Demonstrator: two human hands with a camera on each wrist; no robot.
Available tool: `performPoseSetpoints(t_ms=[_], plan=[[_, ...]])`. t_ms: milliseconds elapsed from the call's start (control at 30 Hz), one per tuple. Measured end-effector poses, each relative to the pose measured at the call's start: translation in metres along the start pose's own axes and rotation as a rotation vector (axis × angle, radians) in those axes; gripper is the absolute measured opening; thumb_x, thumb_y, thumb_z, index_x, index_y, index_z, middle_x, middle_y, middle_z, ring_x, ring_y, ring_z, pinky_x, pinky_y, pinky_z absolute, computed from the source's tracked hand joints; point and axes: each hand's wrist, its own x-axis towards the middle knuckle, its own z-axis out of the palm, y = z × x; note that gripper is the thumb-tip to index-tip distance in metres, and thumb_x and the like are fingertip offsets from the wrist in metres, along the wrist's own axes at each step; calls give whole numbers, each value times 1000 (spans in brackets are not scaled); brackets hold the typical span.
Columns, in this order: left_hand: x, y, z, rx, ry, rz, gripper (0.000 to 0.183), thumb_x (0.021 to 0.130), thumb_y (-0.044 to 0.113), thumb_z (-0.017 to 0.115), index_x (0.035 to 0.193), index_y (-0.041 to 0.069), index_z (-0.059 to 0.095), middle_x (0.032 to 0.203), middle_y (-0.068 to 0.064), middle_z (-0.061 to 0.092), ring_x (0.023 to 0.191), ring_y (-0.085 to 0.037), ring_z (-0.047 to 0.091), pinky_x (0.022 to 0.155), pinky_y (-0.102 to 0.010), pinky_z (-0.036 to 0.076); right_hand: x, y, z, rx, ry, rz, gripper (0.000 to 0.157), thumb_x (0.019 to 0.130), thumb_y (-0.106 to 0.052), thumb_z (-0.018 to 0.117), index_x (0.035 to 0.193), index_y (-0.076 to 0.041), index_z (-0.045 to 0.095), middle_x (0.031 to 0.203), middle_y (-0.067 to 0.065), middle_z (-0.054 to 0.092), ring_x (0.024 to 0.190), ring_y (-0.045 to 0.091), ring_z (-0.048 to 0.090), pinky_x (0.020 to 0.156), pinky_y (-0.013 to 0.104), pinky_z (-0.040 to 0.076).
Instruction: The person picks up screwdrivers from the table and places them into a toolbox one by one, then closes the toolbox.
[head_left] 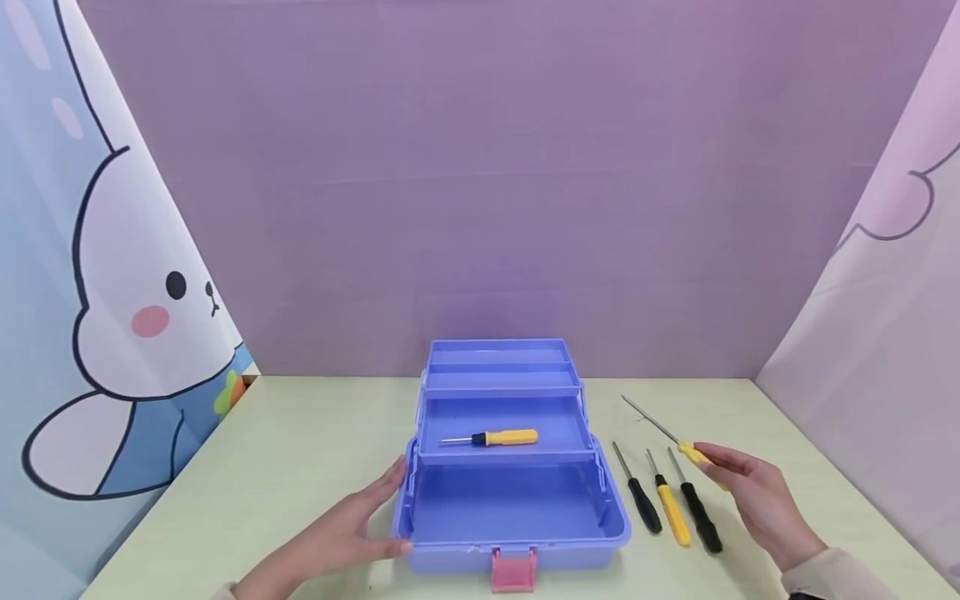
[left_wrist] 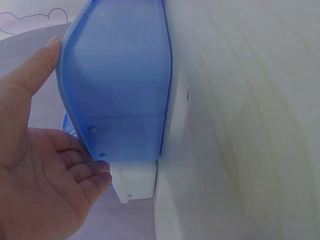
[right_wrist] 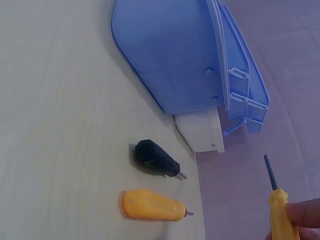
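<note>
My right hand [head_left: 757,493] pinches a yellow-handled screwdriver [head_left: 692,452] by its handle, shaft up to the left, above the table. In the right wrist view, a thumb presses on the yellow handle [right_wrist: 283,220]. A blue toolbox [head_left: 517,557] stands with its tiers unfolded. My left hand [head_left: 341,533] touches its left side, thumb and fingers spread along the wall and rim [left_wrist: 64,75]. A small yellow-and-black screwdriver [head_left: 506,437] lies in the lower raised tray [head_left: 450,408].
Right of the box lie a short black screwdriver [head_left: 643,507], a yellow-and-black screwdriver [head_left: 672,510] and a longer black screwdriver [head_left: 701,517]. A pink latch [head_left: 513,572] hangs at the box front. A purple backdrop [head_left: 510,183] closes off the table's [head_left: 330,417] far side.
</note>
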Motion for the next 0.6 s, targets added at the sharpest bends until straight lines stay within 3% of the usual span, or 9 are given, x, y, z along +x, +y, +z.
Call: performPoseSetpoints(t_ms=[133, 367, 600], plan=[[-1, 0, 0, 6, 5, 12, 92, 82, 44, 69, 146, -5, 24, 154, -20, 22, 137, -37, 28, 108, -42, 36, 1, -2, 3, -20, -2, 2, 25, 90, -21, 65, 114, -28, 66, 95, -37, 56, 92, -22, 47, 78, 3, 38], [-2, 0, -1, -1, 1, 5, 92, 82, 43, 69, 146, -5, 24, 154, -20, 21, 137, -37, 28, 108, -42, 35, 3, -10, 9, -45, -23, -33, 45, 90, -25, 65, 130, -5, 57, 100, -35, 56, 96, -21, 48, 80, 3, 37], [-2, 3, -1, -9, 10, 16, 92, 83, 43, 69, 146, -5, 23, 154, -19, 19, 137, -38, 28, 107, -46, 31, 5, -18, 16, -64, -36, -72, 41, 92, -19, 61, 128, 0, 56, 98, -32, 59, 94, -14, 54, 80, 5, 39]])
